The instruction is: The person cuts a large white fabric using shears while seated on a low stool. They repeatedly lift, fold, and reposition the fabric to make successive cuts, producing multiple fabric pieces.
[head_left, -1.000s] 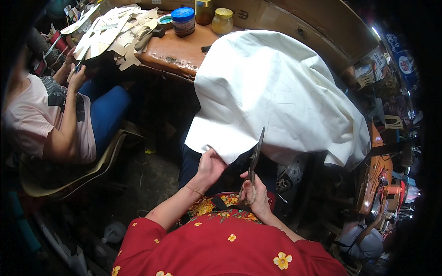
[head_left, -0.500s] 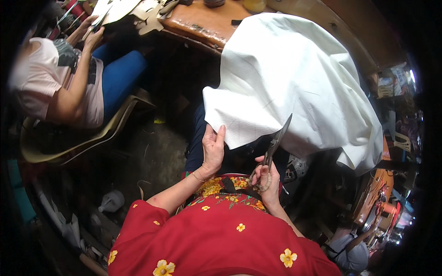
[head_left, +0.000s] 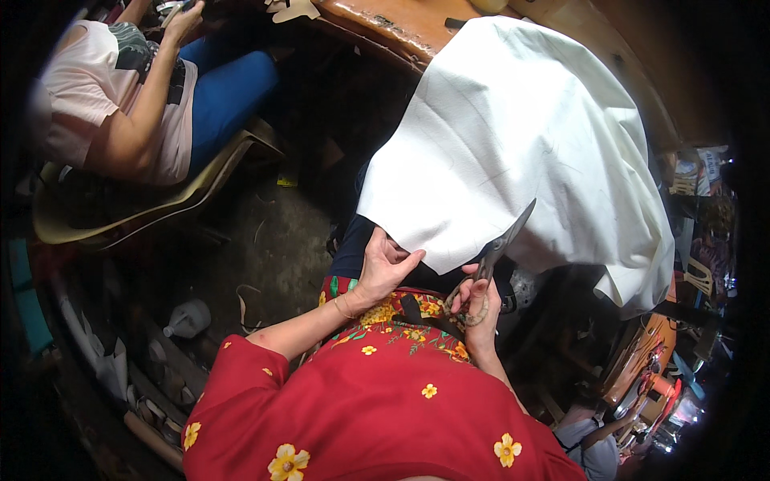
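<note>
A large white sheet of leather-like material point(head_left: 513, 136) drapes from the table down toward my lap, with faint lines drawn on it. My left hand point(head_left: 387, 266) pinches its near lower edge between thumb and fingers; some fingertips are hidden beneath the sheet. In my right hand point(head_left: 479, 303) is a pair of dark metal scissors point(head_left: 505, 240) with wrapped handles. Their blades point up and to the right, against the sheet's near edge. How far the lower blade reaches under the material is hidden.
A brown-topped table point(head_left: 393, 28) stands ahead. At the left a co-worker point(head_left: 128, 120) sits on a yellowish chair point(head_left: 72, 224), holding something small. A translucent plastic jug point(head_left: 188, 318) is on the floor at lower left. Another person point(head_left: 593, 441) is at lower right.
My left hand has shifted its grip along the sheet's edge, nearer the scissors. The near corner has moved right and slightly down. My right hand and the scissors have shifted a little right.
</note>
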A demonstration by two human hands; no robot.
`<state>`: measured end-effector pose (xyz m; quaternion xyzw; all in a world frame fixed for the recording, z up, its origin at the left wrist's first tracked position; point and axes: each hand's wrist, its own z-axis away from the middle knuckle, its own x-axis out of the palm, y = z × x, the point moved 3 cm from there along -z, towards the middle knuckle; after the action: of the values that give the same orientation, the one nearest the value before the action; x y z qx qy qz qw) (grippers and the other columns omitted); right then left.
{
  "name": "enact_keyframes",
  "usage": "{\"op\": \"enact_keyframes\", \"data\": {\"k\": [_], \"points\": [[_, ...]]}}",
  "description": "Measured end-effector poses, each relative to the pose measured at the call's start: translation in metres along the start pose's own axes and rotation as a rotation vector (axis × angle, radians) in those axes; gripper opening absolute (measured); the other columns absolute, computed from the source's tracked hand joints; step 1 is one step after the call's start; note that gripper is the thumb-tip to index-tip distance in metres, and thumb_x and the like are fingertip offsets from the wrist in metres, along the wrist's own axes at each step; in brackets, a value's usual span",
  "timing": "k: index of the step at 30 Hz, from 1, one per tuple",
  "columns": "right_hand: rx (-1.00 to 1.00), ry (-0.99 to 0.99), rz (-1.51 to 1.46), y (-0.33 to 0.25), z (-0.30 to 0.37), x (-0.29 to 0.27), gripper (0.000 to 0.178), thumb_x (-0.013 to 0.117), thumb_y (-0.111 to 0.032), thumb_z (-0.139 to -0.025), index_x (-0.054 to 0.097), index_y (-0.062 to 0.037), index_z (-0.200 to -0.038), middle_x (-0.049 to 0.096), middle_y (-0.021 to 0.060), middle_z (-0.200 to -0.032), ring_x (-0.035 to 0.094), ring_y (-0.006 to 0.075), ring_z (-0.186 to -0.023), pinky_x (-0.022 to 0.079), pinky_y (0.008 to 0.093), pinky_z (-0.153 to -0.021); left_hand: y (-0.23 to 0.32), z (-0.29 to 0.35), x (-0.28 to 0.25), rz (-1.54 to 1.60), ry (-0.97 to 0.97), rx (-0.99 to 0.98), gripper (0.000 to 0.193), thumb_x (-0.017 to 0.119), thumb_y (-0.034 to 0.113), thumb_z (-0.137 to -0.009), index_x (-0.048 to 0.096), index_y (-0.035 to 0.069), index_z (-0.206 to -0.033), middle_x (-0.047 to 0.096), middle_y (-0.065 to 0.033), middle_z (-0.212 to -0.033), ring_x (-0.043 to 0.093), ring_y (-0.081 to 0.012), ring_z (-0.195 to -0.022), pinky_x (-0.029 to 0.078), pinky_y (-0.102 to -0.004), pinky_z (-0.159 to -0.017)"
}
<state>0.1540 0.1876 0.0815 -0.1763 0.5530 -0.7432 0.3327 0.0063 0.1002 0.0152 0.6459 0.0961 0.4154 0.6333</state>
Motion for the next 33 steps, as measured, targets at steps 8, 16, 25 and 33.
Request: {"op": "enact_keyframes", "data": {"k": [8,16,25,33], "points": [[-0.014,0.009,-0.006,-0.002,0.0,0.0,0.059,0.039,-0.056,-0.095,0.048,0.001,-0.11,0.041,-0.0018,-0.069,0.048,0.0051,-0.058,0.04,0.0194,-0.054,0.0,-0.002,0.004,-0.005,0.045,0.09,0.083,0.062,-0.011,-0.078,0.006,0.003,-0.138,0.04,-0.0196,-0.129,0.053,-0.0266,-0.115,0.054,-0.0331,-0.087],[-0.011,0.011,-0.002,0.0,0.0,-0.001,0.062,0.039,-0.058,-0.094,0.048,0.0013,-0.11,0.041,-0.0017,-0.069,0.048,0.0056,-0.058,0.04,0.0199,-0.054,0.005,-0.004,-0.001,0.017,0.04,0.073,0.112,0.061,-0.012,-0.079,-0.029,0.013,-0.141,0.045,-0.0272,-0.125,0.06,-0.0245,-0.105,0.055,-0.0294,-0.08],[-0.008,0.011,-0.016,0.0,-0.001,0.0,0.062,0.041,-0.058,-0.093,0.048,0.0005,-0.111,0.041,-0.0021,-0.069,0.048,0.0053,-0.057,0.039,0.0191,-0.053,0.007,-0.003,-0.001,0.038,0.042,0.057,0.111,0.06,-0.013,-0.079,-0.027,0.013,-0.142,0.045,-0.0258,-0.125,0.061,-0.0249,-0.103,0.055,-0.0301,-0.082],[-0.022,0.01,-0.068,0.009,-0.002,0.001,0.048,0.046,-0.048,-0.096,0.049,-0.0018,-0.111,0.047,-0.0006,-0.067,0.051,0.0065,-0.054,0.041,0.0224,-0.051,-0.002,-0.01,-0.002,0.248,0.092,-0.113,0.081,0.062,-0.01,-0.08,0.013,0.006,-0.142,0.051,-0.0184,-0.123,0.06,-0.0229,-0.105,0.054,-0.0305,-0.083]]}}
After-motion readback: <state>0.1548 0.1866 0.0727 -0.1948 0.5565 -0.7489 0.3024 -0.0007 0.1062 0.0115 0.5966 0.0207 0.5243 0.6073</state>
